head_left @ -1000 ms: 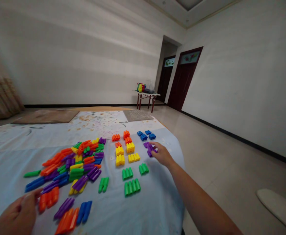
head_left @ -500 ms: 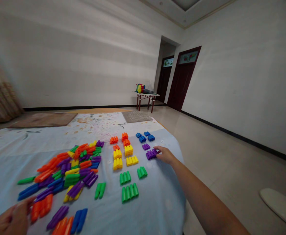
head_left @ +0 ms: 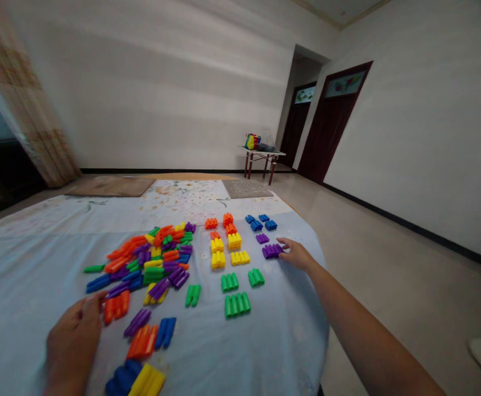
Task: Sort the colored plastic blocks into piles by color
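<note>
Left hand (head_left: pixel 73 342) farther forward, flat, empty, by orange blocks (head_left: pixel 116 306); right hand (head_left: pixel 297 255) unclenched at purple blocks (head_left: pixel 272 251).

Both hands bare. The right hand (head_left: pixel 296 254) runs into a long forearm (head_left: pixel 364 335), bare as far up as can be seen. The left hand (head_left: pixel 73 344) shows only its back, fingers and wrist (finer detail too blurred to log).

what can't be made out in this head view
Head view, left hand: only its back shows; anything under the palm is hidden.
Head view, blue blocks and yellow blocks: cut off by the bottom edge.
Head view, items on the far table: too small to identify.
</note>
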The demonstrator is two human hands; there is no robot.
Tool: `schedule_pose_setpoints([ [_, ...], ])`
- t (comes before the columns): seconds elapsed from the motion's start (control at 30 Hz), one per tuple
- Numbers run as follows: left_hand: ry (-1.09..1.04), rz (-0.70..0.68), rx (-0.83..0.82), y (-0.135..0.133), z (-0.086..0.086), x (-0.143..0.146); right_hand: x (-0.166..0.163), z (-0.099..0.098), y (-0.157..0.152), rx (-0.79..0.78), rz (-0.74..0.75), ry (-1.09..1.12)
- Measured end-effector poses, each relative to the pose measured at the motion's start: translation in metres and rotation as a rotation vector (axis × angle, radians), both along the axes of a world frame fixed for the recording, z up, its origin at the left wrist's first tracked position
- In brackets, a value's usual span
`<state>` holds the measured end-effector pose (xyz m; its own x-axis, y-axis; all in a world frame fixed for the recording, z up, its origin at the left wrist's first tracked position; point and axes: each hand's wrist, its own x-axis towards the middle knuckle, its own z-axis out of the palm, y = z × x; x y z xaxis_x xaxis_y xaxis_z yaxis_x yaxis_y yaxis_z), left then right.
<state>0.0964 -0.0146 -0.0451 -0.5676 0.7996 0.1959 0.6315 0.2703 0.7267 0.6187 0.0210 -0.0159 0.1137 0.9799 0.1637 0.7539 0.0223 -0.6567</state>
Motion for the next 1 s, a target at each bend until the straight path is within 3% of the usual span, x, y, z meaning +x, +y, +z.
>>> schedule_pose_setpoints([
  [0.1,-0.114,-0.015,0.033,-0.010,0.020,0.018,-0.017,0.011,-0.006,0.124,-0.023,0.014],
  [0.17,-0.125,-0.023,0.048,-0.012,0.024,0.024,-0.049,0.022,-0.015,0.245,0.030,0.052],
  [0.4,-0.142,-0.026,0.121,-0.016,0.017,0.025,-0.218,0.047,-0.085,0.200,0.848,0.030],
  [0.5,-0.158,-0.036,0.141,-0.017,0.017,0.025,-0.262,0.042,-0.108,0.187,1.129,-0.102],
  [0.57,-0.166,-0.041,0.149,-0.017,0.018,0.024,-0.277,0.035,-0.115,0.186,1.225,-0.234],
  [0.67,-0.181,-0.046,0.158,-0.017,0.018,0.024,-0.288,0.027,-0.113,0.179,1.242,-0.382],
  [0.77,-0.206,-0.053,0.148,-0.017,0.018,0.024,-0.292,0.022,-0.098,0.181,1.136,-0.427],
  [1.0,-0.227,-0.047,0.111,-0.016,0.022,0.022,-0.280,0.013,-0.074,0.201,0.943,-0.321],
])
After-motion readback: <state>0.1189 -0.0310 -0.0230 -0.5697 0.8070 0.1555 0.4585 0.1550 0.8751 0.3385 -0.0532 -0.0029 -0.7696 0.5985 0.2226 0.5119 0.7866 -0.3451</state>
